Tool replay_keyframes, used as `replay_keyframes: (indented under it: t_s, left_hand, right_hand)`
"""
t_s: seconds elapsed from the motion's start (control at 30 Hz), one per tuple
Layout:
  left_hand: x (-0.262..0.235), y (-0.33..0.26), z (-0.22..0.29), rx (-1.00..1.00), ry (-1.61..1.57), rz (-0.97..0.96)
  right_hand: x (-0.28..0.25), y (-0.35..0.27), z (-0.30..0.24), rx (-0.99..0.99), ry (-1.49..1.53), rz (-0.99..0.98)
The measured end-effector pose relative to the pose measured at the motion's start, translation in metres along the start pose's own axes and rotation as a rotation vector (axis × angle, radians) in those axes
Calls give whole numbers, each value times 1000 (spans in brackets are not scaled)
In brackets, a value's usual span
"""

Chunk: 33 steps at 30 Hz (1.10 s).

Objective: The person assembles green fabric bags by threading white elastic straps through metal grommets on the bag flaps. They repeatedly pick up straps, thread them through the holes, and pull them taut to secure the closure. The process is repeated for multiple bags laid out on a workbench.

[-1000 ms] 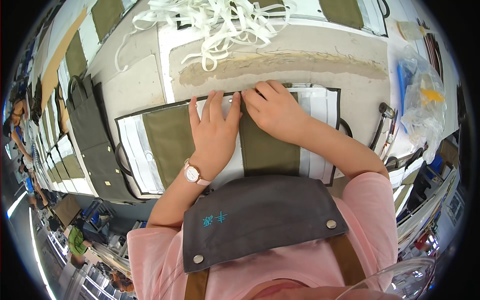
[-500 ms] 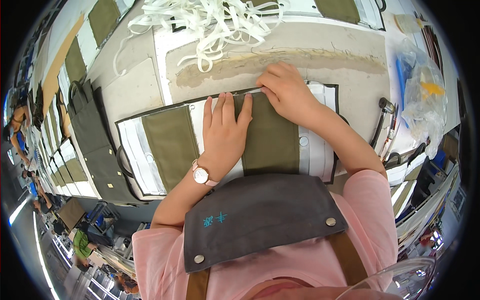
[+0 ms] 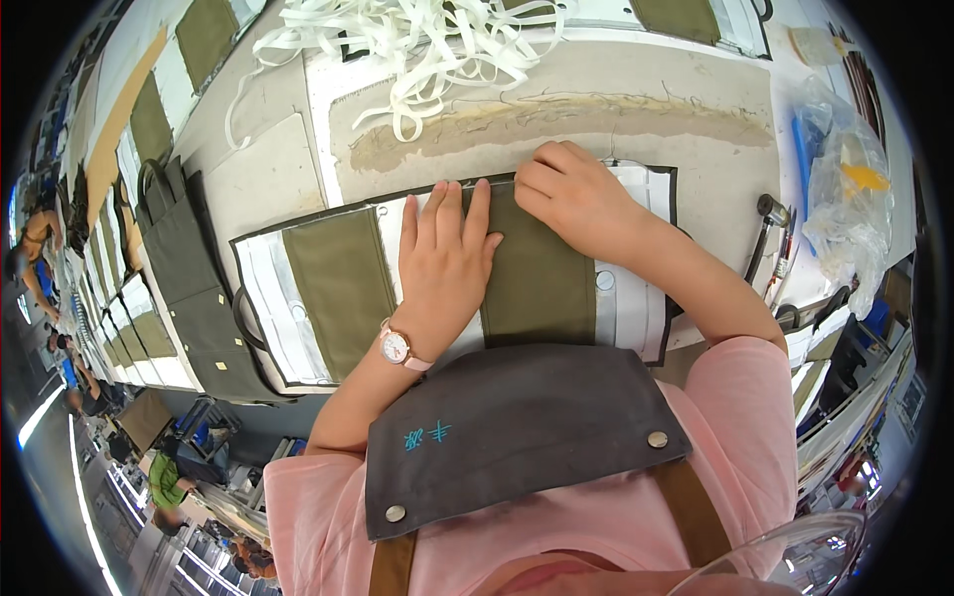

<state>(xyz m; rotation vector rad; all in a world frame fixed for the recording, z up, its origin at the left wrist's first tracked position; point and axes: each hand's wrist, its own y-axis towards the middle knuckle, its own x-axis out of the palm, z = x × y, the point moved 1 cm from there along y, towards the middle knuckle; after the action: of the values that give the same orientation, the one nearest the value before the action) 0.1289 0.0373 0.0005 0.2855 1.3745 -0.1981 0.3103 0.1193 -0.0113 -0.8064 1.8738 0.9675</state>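
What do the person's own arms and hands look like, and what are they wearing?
Both the left hand and right hand are ungloved. Short pink sleeves leave the forearms bare. The left wrist wears a round, white-faced watch on a pale pink strap; the right wrist has nothing on it.

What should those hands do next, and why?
Perhaps slide the right hand a little rightward along the far edge of the green and white panel: it curls at that edge, short of the right corner, while the left hand, spread on the panel, seems to steady it.
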Motion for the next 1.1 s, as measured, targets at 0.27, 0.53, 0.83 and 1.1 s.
replay_keyframes:
  t_s: [0.27, 0.53, 0.83, 1.1]
  left_hand:
    - [-2, 6, 15, -52, 52, 10]
    - [7, 6, 21, 32, 46, 42]
    - [4, 16, 26, 17, 98, -16]
    - [12, 8, 23, -19, 60, 19]
  right_hand:
    - [3, 2, -5, 107, -6, 21]
    - [-8, -13, 17, 418, 264, 55]
    - [-9, -9, 22, 356, 390, 72]
    - [-15, -20, 17, -8, -3, -32]
